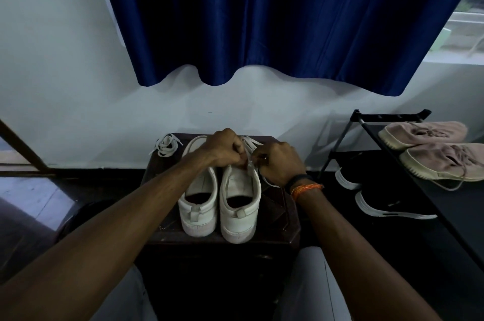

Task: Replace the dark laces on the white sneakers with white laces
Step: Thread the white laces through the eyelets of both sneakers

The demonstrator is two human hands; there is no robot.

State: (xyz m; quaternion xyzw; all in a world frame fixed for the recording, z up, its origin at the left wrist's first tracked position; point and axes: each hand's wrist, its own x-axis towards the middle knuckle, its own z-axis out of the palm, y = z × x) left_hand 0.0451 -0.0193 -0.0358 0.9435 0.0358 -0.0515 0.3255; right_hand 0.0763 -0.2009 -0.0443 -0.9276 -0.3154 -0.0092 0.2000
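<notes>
— Where are the sneakers?

— Both white sneakers (220,200) stand side by side on the small dark stand (285,218), heels toward me, at its near edge.

— And your hands?

— My left hand (225,149) and right hand (277,161) meet over the right sneaker's front, fingers curled, each pinching the white lace (250,146) threaded there.

— Any spare lace?

— A bundled white lace (166,145) lies at the stand's far left corner. A shoe rack (392,137) to my right holds pink shoes (429,147).
</notes>
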